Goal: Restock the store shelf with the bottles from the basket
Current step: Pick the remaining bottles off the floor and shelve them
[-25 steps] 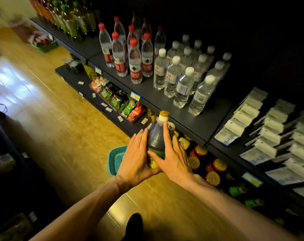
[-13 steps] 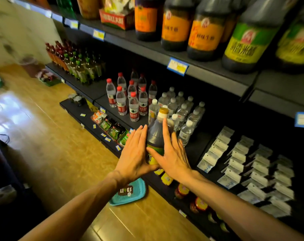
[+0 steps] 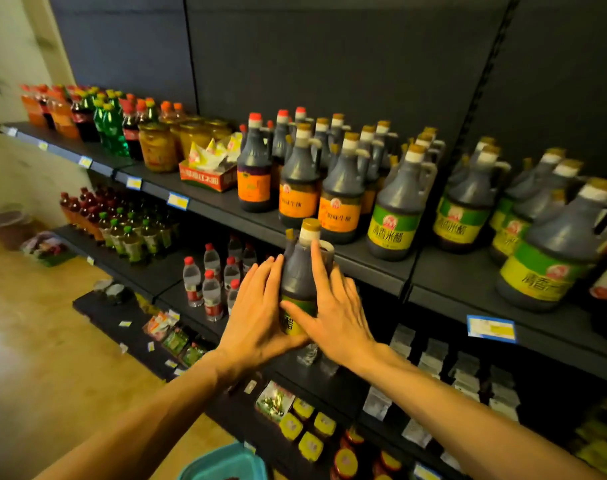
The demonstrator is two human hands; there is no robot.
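— What do the hands carry?

— A dark vinegar bottle (image 3: 304,271) with a green label and tan cap, upright in the air before the front edge of the upper shelf (image 3: 375,268). The left hand (image 3: 257,313) and right hand (image 3: 333,313) press it between them, fingers spread and nearly straight along its sides.

— And on that shelf?

— Orange-label bottles (image 3: 340,188) stand beside green-label bottles (image 3: 399,202) near the middle of the shelf. Water bottles (image 3: 212,285) sit one shelf lower, at left.

— The basket?

— A teal basket (image 3: 222,462) — only its rim shows at the frame's bottom edge, on the floor.
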